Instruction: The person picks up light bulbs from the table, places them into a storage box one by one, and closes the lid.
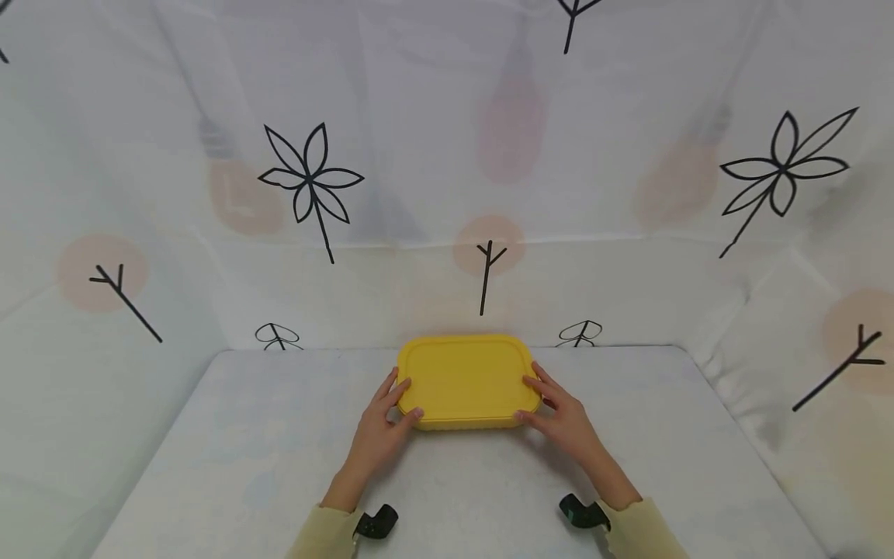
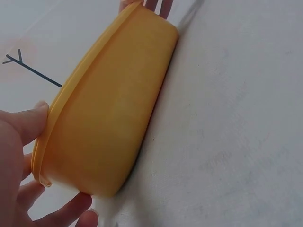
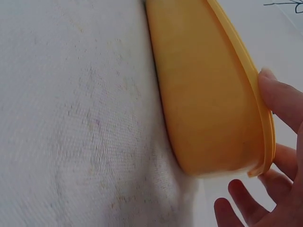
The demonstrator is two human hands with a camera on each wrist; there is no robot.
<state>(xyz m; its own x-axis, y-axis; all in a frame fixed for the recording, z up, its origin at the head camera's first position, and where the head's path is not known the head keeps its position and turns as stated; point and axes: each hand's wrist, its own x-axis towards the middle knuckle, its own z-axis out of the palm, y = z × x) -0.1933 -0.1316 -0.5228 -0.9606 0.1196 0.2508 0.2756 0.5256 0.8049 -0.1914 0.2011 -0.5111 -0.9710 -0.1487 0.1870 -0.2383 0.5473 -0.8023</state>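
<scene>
A yellow rectangular container (image 1: pixel 466 425) with rounded corners stands flat on the white-covered table, and its yellow lid (image 1: pixel 466 378) lies on top. At its left end, my left hand (image 1: pixel 377 436) holds the container, thumb on the lid's rim and fingers along the end wall. My right hand (image 1: pixel 569 425) holds the opposite end, its thumb also on the rim. In the right wrist view, two lower fingers (image 3: pixel 244 201) of that hand are apart from the wall. What the container holds is hidden.
White cloth (image 1: pixel 419 295) printed with plant shapes and pale patches rises behind the table and at both sides. The table's back edge (image 1: pixel 615 346) runs just behind the container. A dark wrist-worn device (image 1: pixel 377 522) sits at the left cuff, another (image 1: pixel 583 512) at the right.
</scene>
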